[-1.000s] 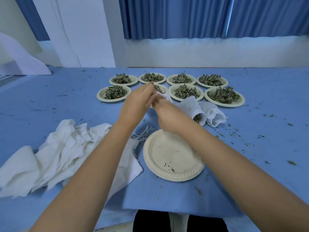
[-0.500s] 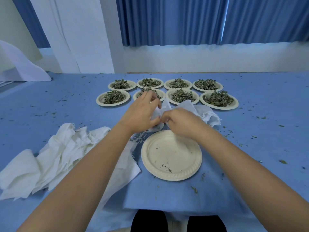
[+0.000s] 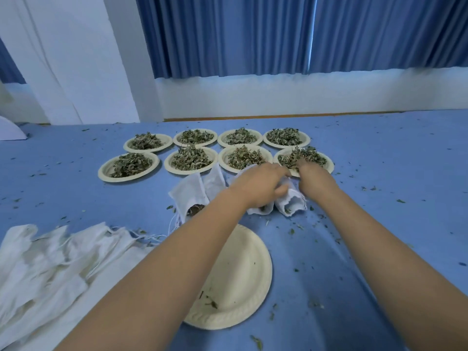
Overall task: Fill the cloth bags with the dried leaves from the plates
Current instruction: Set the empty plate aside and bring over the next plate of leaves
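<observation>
Cloth bags (image 3: 291, 202) are seen at twelve o'clock of the near plate (image 3: 243, 274), one gripped by the left hand (image 3: 260, 184). The right hand (image 3: 315, 179) is sunk in dried leaves (image 3: 311, 155) at one o'clock; its grip cannot be told.

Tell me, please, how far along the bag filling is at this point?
Early days. Done: one empty plate sits nearest, and a few bags lie beyond it, one open bag showing leaves. In hand: the left hand is over another bag while the right hand reaches the near-right plate. Left: eight plates hold leaves, and a pile of empty bags waits.
</observation>
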The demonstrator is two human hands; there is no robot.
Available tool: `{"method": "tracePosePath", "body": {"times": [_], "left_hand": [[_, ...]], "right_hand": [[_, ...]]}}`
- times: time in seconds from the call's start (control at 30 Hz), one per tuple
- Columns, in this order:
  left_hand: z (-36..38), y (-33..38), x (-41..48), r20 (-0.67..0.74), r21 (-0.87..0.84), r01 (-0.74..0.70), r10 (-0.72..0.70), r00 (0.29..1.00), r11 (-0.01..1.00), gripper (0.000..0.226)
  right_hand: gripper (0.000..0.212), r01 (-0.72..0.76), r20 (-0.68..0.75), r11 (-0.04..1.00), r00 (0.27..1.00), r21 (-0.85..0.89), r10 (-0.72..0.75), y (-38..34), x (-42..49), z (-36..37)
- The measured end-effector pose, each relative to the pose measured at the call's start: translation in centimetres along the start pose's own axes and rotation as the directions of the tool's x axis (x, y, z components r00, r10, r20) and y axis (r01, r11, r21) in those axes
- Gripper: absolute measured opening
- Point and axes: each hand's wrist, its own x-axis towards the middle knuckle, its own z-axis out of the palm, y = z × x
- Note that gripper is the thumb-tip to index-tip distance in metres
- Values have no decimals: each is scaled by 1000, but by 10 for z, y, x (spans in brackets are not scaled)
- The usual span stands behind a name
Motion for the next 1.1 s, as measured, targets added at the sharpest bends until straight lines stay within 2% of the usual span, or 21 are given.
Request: {"method": "tracePosePath", "body": {"times": [0.1, 0.2, 0.3, 0.37, 0.4, 0.5, 0.57, 0.63, 0.7, 0.77, 0.8, 0.83, 0.93, 1.1], "left_hand": [[9, 2, 3, 10, -1, -44, 44, 999, 999, 34], [13, 2, 3, -7, 20, -47, 47, 999, 999, 34], [13, 2, 0, 1, 54, -33, 33, 999, 998, 34], [14, 4, -3, -17, -40, 8, -8, 1000, 999, 31], [12, 5, -5, -60, -166, 55, -65, 996, 985, 28], [5, 6, -9, -195, -525, 198, -343, 919, 828, 23], [-2, 7, -14, -200, -688, 252, -512, 835, 680, 23], [-11, 9, -20, -121, -871, 220, -627, 770, 439, 22], [-20, 8, -28, -17, -966, 165, -681, 732, 201, 19], [-28, 4, -41, 72, -980, 182, -697, 713, 85, 17], [-30, 2, -50, 93, -976, 202, -700, 708, 75, 19], [-31, -1, -59, 80, -966, 229, -708, 702, 118, 19], [-35, -9, -94, -26, -868, 341, -719, 694, 361, 17], [-38, -13, -163, -128, -725, 418, -704, 699, 547, 14]], "right_hand": [[31, 25, -41, 996, 999, -89, -29, 13, 8, 17], [19, 37, -149, 986, 987, -165, -62, 19, 7, 24], [16, 60, -195, 974, 975, -219, -104, 21, 5, 21], [17, 74, -234, 972, 964, -225, -128, 22, 2, 16], [17, 72, -270, 973, 954, -220, -132, 21, 0, 13], [22, 45, -378, 979, 918, -199, -119, 15, -8, -1], [25, 66, -413, 979, 900, -192, -142, 4, -17, -12], [26, 110, -415, 973, 890, -204, -187, -9, -29, -24], [25, 157, -399, 963, 886, -218, -235, -28, -46, -35], [17, 225, -417, 940, 852, -256, -318, -49, -70, -44], [18, 258, -444, 929, 823, -265, -355, -60, -84, -47], [20, 283, -428, 917, 818, -282, -384, -72, -98, -50], [18, 344, -295, 882, 849, -322, -439, -104, -136, -47], [24, 426, -306, 858, 808, -288, -504, -143, -187, -51]]}}
